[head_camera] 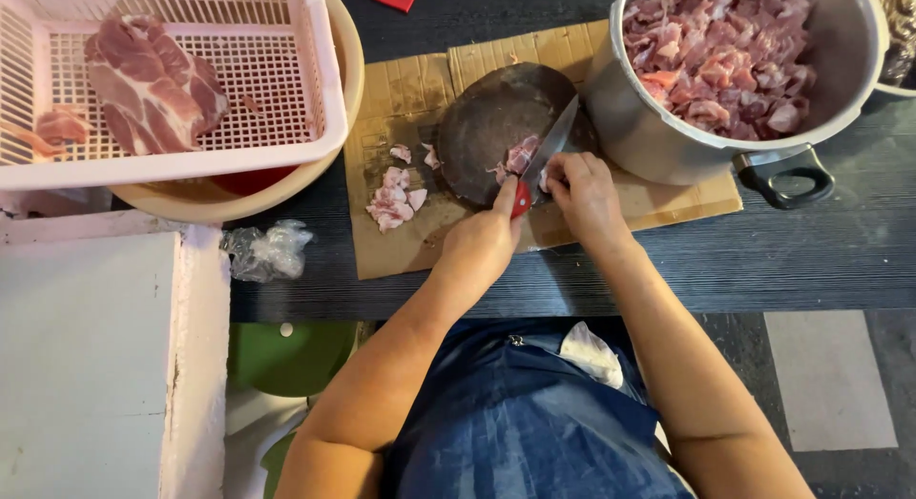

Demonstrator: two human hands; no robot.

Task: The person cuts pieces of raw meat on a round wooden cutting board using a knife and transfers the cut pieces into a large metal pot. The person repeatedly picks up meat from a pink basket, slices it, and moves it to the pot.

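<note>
I look down on a dark table (pixel 811 251). The biggest thing on it is a big metal pot (pixel 668 136) at the top right. It is nearly full of cut meat chunks (pixel 725 51). At the top left a pink basket (pixel 315 79) sits in a tan bowl (pixel 348 51). A big slab of raw meat (pixel 153 89) lies in the basket, not cut up.

Between them a sheet of cardboard (pixel 382 251) lies flat on the table. A round dark chopping board (pixel 477 136) rests on it, right next to the pot.

My left hand (pixel 477 246) is closed tight around the red handle of a knife (pixel 553 141). The blade points up and away toward the pot. My right hand (pixel 587 194) is curled, with its fingertips pressing down just beside the blade. The piece of meat (pixel 521 155) being cut is on the near edge of the board, touching the blade. A few small cut bits (pixel 393 198) lie on the cardboard to the left of the board. A crumpled plastic bag (pixel 267 251) lies near the bowl.

I think this is the cutting step, in the middle of a slice. I think the job is well along, since the pot is so full but the slab waits. The next cut calls for care. The fingertips are very close to the blade, so they need to stay tucked back. The meat looks wet and may slip, so it needs a firm hold.
</note>
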